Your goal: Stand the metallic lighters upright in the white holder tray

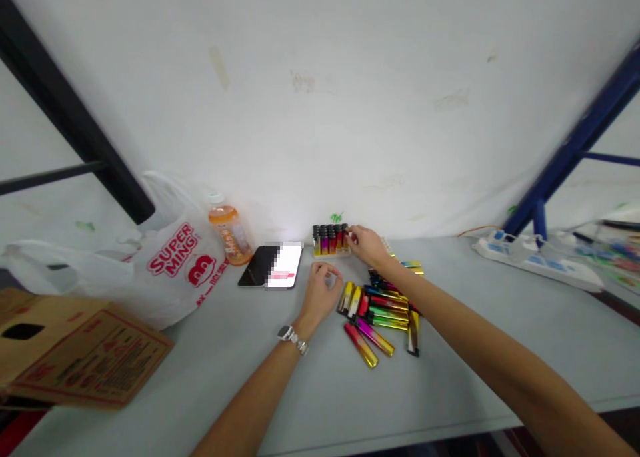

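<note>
Plastic tray (340, 254) of upright lighters (329, 240)

Even, fairly bright light fills the white wall (350, 124) and grey surface (210, 397), leaving soft, faint shadows. Lighters (361, 345) glint; the tablet (256, 265) glares white on one side, broken into square blocks. Wide-angle distortion stretches the edges, and the far-right clutter (613, 250) blurs.

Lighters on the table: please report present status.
Right hand at standing lighters. Left hand nearby, seemingly empty. Loose lighters partly behind right forearm.
</note>
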Demonstrator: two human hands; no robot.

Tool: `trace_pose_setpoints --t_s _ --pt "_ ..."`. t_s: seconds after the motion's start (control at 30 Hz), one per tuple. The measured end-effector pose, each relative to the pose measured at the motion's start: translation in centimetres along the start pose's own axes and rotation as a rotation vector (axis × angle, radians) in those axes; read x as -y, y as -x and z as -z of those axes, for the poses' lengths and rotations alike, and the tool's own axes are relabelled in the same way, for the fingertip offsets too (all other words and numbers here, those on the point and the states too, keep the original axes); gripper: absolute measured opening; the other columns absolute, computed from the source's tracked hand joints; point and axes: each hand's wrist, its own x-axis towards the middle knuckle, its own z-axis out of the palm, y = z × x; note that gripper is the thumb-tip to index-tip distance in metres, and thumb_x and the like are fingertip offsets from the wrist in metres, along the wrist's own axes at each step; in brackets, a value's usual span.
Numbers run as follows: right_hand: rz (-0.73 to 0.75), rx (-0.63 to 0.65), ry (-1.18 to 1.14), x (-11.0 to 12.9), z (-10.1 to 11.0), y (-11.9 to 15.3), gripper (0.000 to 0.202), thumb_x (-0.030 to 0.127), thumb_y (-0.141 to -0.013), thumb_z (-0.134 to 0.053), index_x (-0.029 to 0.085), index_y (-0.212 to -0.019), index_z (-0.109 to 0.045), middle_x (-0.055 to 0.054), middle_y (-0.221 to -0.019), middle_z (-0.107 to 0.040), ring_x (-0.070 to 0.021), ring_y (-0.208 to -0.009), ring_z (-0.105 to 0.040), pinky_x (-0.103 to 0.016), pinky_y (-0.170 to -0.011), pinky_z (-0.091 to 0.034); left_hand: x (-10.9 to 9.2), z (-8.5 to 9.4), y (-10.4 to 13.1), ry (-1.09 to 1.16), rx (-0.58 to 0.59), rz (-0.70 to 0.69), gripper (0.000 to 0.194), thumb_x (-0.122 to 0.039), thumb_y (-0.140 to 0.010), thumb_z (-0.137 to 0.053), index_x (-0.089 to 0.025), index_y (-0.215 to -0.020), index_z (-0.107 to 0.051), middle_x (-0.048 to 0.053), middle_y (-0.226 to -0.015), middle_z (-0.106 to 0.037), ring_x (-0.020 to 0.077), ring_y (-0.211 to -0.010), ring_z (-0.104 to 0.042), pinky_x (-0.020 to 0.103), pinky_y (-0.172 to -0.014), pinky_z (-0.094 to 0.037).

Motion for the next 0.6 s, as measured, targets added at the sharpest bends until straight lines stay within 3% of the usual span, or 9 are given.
trace_pose_setpoints --t_s 0.17,0.37,0.5,0.6 --pt "-0.001 0.03 0.027 0.8 1.2 1.5 0.043 0.024 -0.094 -0.044 0.017 -0.136 -0.051 -0.01 -0.113 -0.065 -0.0206 -0.091 -0.064 -0.029 -0.08 -0.044 0.5 -0.1 -0.2 -0.02 0.016 0.003 0.008 -0.012 -0.077 -0.056 -0.017 -0.081 -0.061 0.003 -0.09 -0.057 0.0144 -0.079 -0.058 0.029 -0.073 -0.05" --pt "0.254 0.159 0.037 3.0 3.1 6.0 0.02 0.024 -0.087 -0.053 0.017 -0.104 -0.061 -0.009 -0.101 -0.062 -0.0233 -0.099 -0.057 -0.034 -0.089 -0.04 0.4 0.0 -0.3 -0.028 0.019 -0.019 0.007 -0.01 -0.078 -0.054 -0.017 -0.08 -0.058 0.002 -0.083 -0.057 0.0142 -0.074 -0.055 0.029 -0.072 -0.048" --pt "0.348 0.154 0.245 5.1 3.1 8.6 0.026 0.032 -0.09 -0.053 0.015 -0.108 -0.059 -0.016 -0.11 -0.058 -0.0302 -0.104 -0.05 -0.042 -0.09 -0.037 0.8 -0.1 -0.4 -0.017 -0.056 -0.009 0.011 -0.008 -0.081 -0.049 -0.017 -0.084 -0.055 0.003 -0.086 -0.057 0.0148 -0.077 -0.056 0.03 -0.075 -0.049" --pt "0.353 0.124 0.32 6.0 2.2 9.0 0.03 0.032 -0.091 -0.052 0.013 -0.114 -0.057 -0.018 -0.111 -0.058 -0.0323 -0.104 -0.048 -0.044 -0.09 -0.036 1.1 -0.1 -0.5 -0.011 -0.117 0.002 0.014 -0.008 -0.081 -0.048 -0.018 -0.088 -0.055 0.004 -0.089 -0.057 0.0152 -0.08 -0.057 0.03 -0.076 -0.049"
